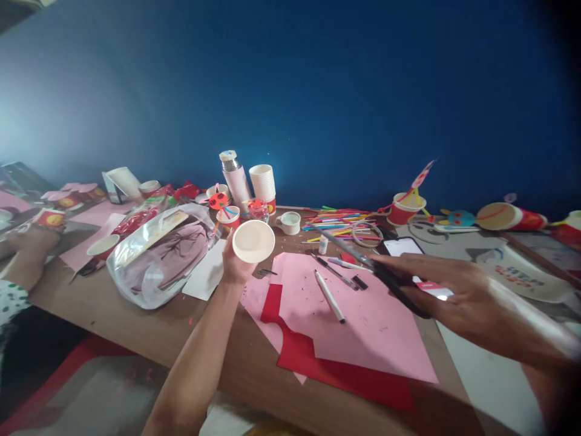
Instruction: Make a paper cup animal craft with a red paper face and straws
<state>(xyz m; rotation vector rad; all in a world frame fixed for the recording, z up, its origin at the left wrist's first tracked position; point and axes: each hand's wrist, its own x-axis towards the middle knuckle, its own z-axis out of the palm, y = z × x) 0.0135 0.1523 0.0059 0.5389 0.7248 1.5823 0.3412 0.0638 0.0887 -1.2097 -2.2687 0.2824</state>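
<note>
The paper cup point(254, 241) hides part of the left hand point(235, 267). The right hand point(463, 297) and its scissors point(387, 277) blur, partly covering the phone point(402, 246). The right edge cuts off a red cup point(568, 231).

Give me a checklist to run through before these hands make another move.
1. Left hand has hold of the paper cup: ok.
2. Right hand has hold of the scissors: ok.
3. Scissors apart from the cup: ok, a gap shows between them.
4. Scissor blades closed: cannot tell, they are blurred.
5. Pink paper free of pens: not ok, a white marker lies on it.
6. Phone fully visible: not ok, the right hand partly hides it.
</note>
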